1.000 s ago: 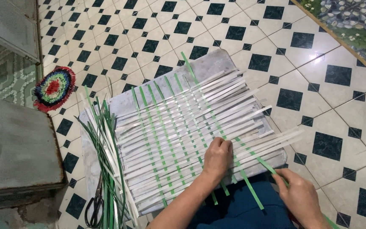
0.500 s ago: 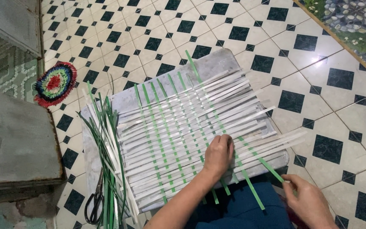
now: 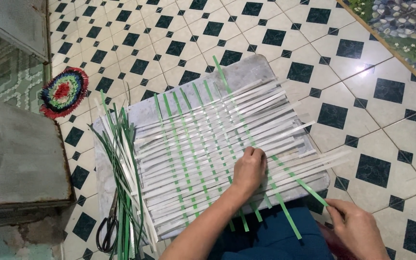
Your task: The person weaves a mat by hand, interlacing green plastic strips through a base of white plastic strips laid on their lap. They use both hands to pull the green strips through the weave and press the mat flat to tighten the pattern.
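A black-and-white tiled floor (image 3: 314, 58) was seen under a grey board (image 3: 246, 72), on which a half-woven mat (image 3: 208, 139) of white and green strips was laid. Loose strips (image 3: 123, 159) and black scissors (image 3: 108, 226) were placed at its left edge — a round multicoloured mat (image 3: 64, 91) farther left. The left hand (image 3: 249, 168) was pressed flat, fingers together, on the weave. A green strip (image 3: 297, 180) was pinched by the right hand (image 3: 357, 228) — drawn slightly nearer than a second earlier.
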